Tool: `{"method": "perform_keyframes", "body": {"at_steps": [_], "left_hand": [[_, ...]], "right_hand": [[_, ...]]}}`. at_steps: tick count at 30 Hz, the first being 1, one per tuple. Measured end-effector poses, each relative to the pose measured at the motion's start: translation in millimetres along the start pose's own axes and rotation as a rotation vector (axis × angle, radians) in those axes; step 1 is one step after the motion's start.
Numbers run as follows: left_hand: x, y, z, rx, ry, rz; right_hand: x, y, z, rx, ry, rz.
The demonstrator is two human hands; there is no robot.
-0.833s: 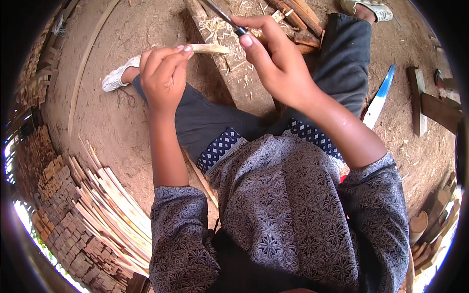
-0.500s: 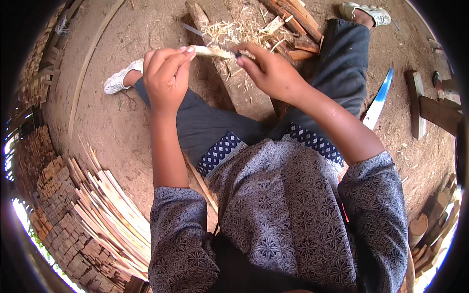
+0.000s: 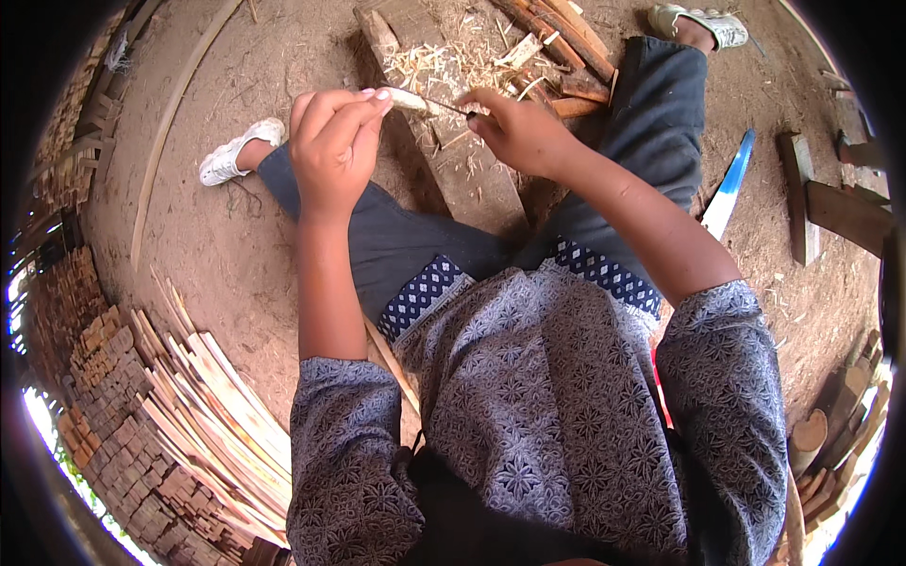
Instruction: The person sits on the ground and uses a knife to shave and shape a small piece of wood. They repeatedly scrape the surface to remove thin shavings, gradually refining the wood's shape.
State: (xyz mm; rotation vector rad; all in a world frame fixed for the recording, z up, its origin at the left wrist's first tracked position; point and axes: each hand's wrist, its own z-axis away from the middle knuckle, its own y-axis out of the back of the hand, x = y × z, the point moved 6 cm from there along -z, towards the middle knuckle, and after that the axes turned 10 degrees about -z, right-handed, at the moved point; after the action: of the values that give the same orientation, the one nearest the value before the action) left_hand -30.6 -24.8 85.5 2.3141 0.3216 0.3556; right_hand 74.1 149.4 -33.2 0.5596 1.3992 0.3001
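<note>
My left hand [image 3: 335,151] pinches a short, pale piece of whittled wood [image 3: 408,100] between thumb and fingertips. Closed round the dark handle of a knife is my right hand [image 3: 519,132], just right of the wood. The thin knife blade [image 3: 445,104] points left along the wood, seen nearly edge-on; whether it touches is hard to tell. Both hands are held above a wooden plank [image 3: 477,193] between my legs. Curled wood shavings [image 3: 439,66] lie heaped on its far end.
Split wood pieces [image 3: 578,47] lie beyond the plank. A saw blade, blue and white [image 3: 729,189], rests right of my leg, near a wooden frame [image 3: 802,208]. At the lower left are long wood strips [image 3: 222,396] and stacked small blocks [image 3: 132,462].
The knife blade, which stuck out beyond the wood at the upper left, now lies lower and closer along it. My left hand has shifted slightly right, my right hand slightly down.
</note>
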Motion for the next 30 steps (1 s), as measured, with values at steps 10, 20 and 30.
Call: {"method": "perform_keyframes", "body": {"at_steps": [10, 20, 30], "left_hand": [[4.1, 3.3, 0.5, -0.003, -0.040, -0.009], [-3.9, 14.8, 14.8, -0.024, -0.003, -0.064], [1.8, 10.7, 12.4, 0.017, -0.001, -0.017]], "right_hand": [[22.1, -17.2, 5.5, -0.086, -0.089, 0.016], [-21.8, 9.9, 8.2, -0.059, -0.234, -0.270], [-20.1, -10.3, 5.7, 0.048, 0.021, -0.221]]}}
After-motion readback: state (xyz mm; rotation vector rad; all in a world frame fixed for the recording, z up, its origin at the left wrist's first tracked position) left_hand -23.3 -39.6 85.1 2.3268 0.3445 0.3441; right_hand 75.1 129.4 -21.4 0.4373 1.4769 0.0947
